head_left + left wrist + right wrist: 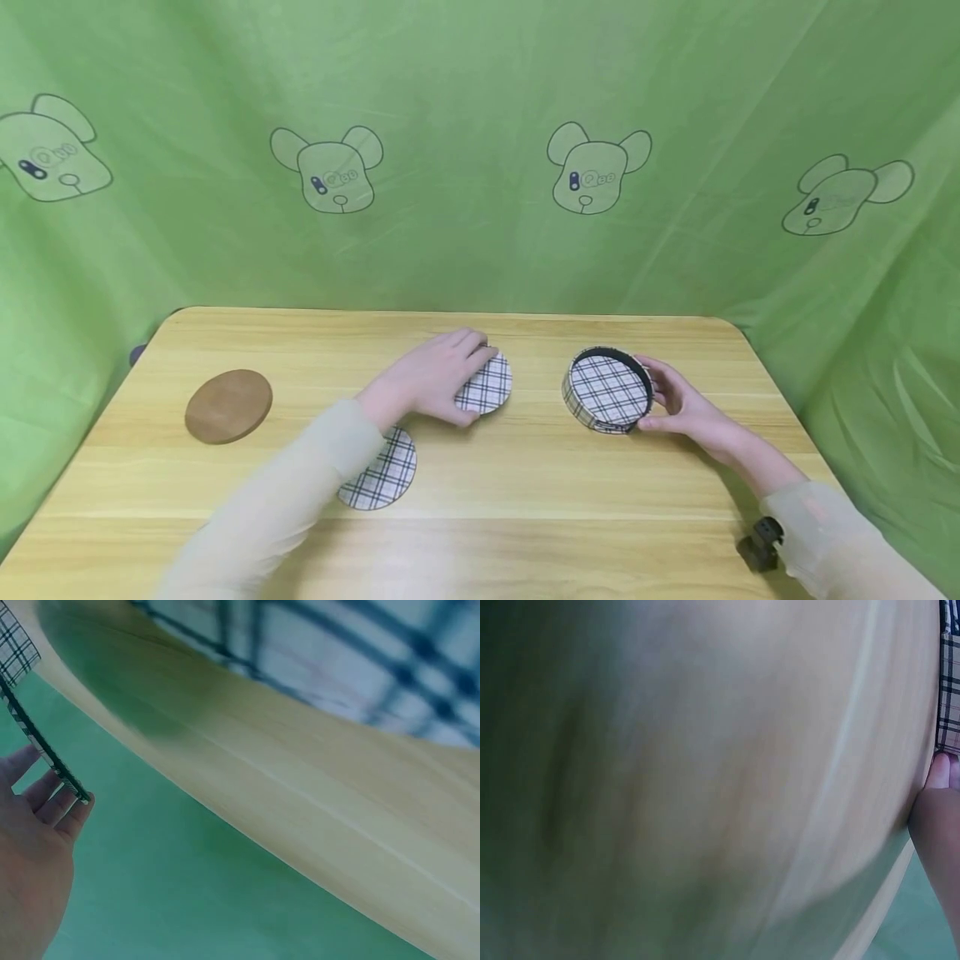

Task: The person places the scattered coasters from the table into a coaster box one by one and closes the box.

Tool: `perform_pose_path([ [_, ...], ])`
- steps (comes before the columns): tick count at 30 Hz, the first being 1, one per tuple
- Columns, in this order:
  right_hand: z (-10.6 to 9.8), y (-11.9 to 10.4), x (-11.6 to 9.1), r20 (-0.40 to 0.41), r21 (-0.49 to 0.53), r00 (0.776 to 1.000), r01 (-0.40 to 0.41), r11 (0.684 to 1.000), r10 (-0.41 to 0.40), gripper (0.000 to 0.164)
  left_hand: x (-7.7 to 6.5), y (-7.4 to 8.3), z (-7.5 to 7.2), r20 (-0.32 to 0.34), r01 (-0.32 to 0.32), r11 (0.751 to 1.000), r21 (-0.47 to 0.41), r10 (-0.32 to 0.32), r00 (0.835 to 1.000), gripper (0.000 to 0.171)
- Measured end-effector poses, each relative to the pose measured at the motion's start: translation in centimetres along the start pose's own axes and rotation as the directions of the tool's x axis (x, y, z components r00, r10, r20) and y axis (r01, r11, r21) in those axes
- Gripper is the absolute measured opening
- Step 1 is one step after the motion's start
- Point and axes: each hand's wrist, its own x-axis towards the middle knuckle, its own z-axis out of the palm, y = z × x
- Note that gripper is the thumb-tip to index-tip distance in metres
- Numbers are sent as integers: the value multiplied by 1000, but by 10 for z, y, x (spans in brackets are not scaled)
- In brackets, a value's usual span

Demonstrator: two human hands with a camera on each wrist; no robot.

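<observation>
My left hand grips a round plaid coaster near the middle of the table, thumb at its near edge and fingers over its far edge. In the left wrist view the coaster appears almost edge-on in the fingers. Under the left forearm lies another plaid coaster, partly covered by the sleeve. To the right, a round plaid coaster holder with a dark inner rim has a plaid surface inside. The right hand holds its right side between thumb and fingers; in the right wrist view only the holder's wall shows.
A brown round disc lies at the left of the wooden table. Green curtains with printed bear heads stand behind and at both sides. A small black device sits at the right wrist.
</observation>
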Motion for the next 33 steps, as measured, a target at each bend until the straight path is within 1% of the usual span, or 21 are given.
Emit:
perform_pose_path([
  [5, -1, 0, 0, -2, -6, 1000, -5, 1000, 5, 100, 10, 6, -1, -2, -8, 1000, 5, 8, 1000, 103],
  [8, -1, 1, 0, -3, -6, 1000, -2, 1000, 2, 100, 17, 9, -1, -2, -8, 1000, 22, 8, 1000, 103],
  [14, 0, 1, 0, -3, 1, 1000, 31, 1000, -31, 99, 31, 16, -1, -21, -14, 1000, 24, 15, 1000, 103],
  [25, 1, 3, 1, -6, 6, 999, 50, 999, -50, 98, 57, 33, -6, -45, -56, 997, 48, 58, 997, 104],
  [33, 0, 4, 1, -7, 7, 999, 41, 999, -41, 99, 74, 47, -7, -38, -80, 993, 81, 84, 996, 104],
])
